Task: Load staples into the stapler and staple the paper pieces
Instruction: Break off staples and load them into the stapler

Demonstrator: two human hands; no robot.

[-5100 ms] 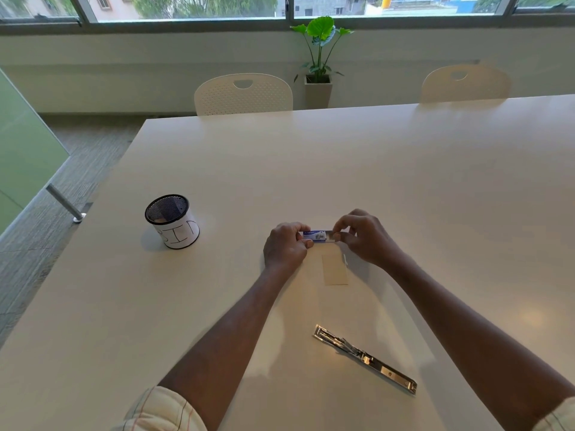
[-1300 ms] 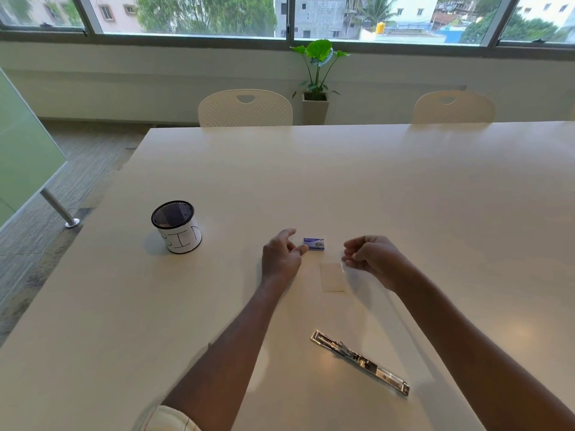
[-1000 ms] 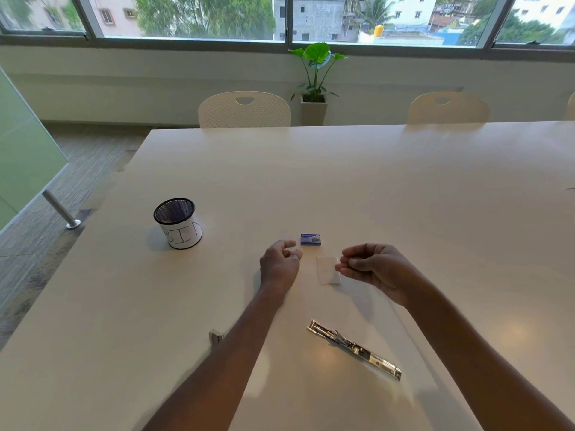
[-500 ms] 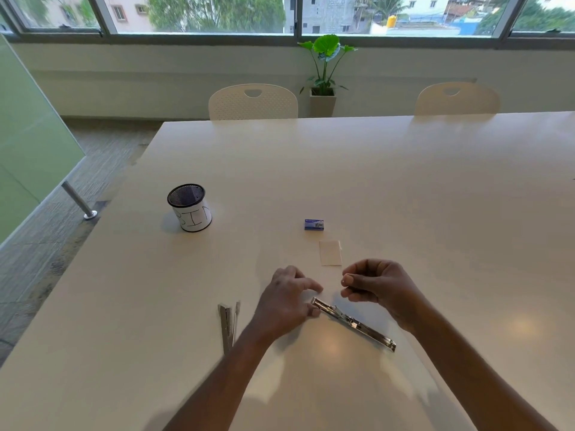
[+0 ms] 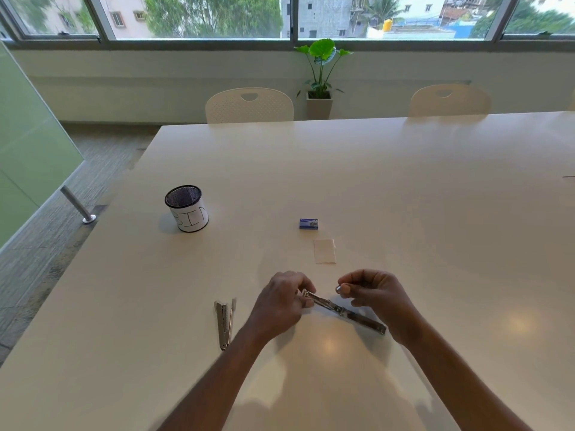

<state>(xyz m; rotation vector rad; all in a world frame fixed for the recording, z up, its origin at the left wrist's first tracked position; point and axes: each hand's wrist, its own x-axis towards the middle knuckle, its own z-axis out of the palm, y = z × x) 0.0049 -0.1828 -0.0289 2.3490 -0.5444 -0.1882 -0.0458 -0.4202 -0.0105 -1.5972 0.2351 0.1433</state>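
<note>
Near the front edge of a large pale bench (image 5: 404, 169), an opened metal stapler (image 5: 345, 312) is seen lying flat. Its long axis runs diagonally, one end pointing away and to the left, the other toward the near right. The far-left end is pinched by the fingers of the left hand (image 5: 280, 301), so that grip is closed on the stapler. The right hand (image 5: 371, 293) is held just above the stapler's middle, thumb and forefinger pressed together; a strip of staples may be held there, but it is too small to be made out. A second metal piece (image 5: 224, 324) lies to the left, pointing away. Farther off, a small blue staple box (image 5: 309, 223) and a paper piece (image 5: 324, 251) lie close together, and a mesh cup (image 5: 186, 208) stands well to the left.
</note>
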